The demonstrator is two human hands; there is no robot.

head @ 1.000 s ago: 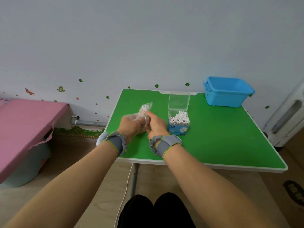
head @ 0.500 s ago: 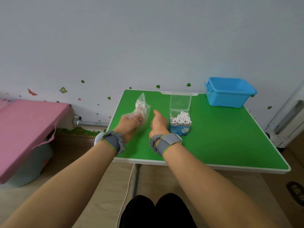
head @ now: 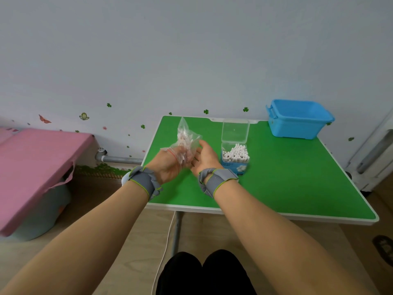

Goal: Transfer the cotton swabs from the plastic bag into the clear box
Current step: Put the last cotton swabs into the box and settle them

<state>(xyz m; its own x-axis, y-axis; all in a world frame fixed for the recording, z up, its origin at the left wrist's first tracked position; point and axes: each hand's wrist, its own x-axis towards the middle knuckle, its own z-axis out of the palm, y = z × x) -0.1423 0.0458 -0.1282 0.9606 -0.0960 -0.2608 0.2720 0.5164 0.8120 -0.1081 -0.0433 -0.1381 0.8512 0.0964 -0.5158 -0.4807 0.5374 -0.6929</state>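
Left hand (head: 169, 165): fingers curled round the lower part of the plastic bag (head: 190, 135), which I hold above the green table (head: 287, 179). The bag stands up out of my grip and crumples at the top. A red line crosses the film right at my knuckles. It may be the seal strip, so the mouth may sit low in my fist, but I cannot tell.

Cotton swabs (head: 182, 139): a small bunch is in the bag, just above my left fingers.

Right hand (head: 206, 157): relaxed and open, gripping nothing, palm turned towards the bag and thumb up close beside it. The fingertips are at the bag's lower edge. I cannot tell whether they touch it.

Clear box (head: 234, 166): on the table just to the right of my right hand. Its lid (head: 235, 132) stands open behind it. It already holds a dense layer of white swabs (head: 236, 152).

Blue bin (head: 297, 122): far right of both hands, at the table's back corner, not involved.

Step, as I judge it: mid-transfer, reaching in for the remaining bunch.

Next move calls for:
- finding the bag mouth with the right fingers
- pinching the swabs as one bundle
- carrying them right over the open box
- lowering them upright into a gap
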